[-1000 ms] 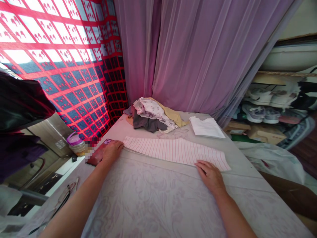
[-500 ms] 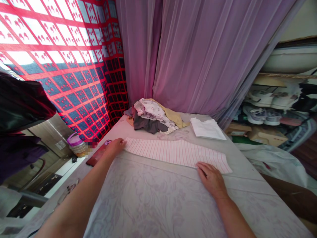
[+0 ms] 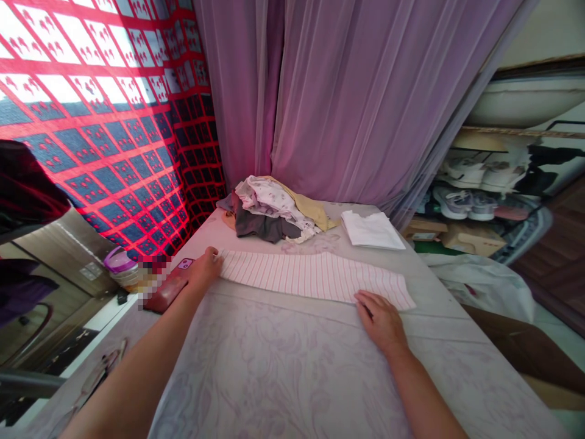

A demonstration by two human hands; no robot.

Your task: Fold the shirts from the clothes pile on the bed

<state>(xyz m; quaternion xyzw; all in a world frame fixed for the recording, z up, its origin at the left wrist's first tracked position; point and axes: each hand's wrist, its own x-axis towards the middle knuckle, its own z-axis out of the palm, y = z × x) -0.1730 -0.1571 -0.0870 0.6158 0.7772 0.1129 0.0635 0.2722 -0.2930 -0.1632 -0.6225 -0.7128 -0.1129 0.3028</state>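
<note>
A worktop (image 3: 292, 366) is wearing a pale floral cloth (image 3: 274, 341). Folded pink-striped trousers (image 3: 297, 274) are lying across it; behind them, a rumpled clothes heap (image 3: 274, 210) is sitting near a folded white garment (image 3: 372, 231). A dark red phone (image 3: 167, 289) and apparent eyeglasses (image 3: 95, 377) are resting along the left side.

From here I see pink stripes across a long white cloth garment (image 3: 301, 277); purple on sheer fabric curtains (image 3: 356, 110).
</note>
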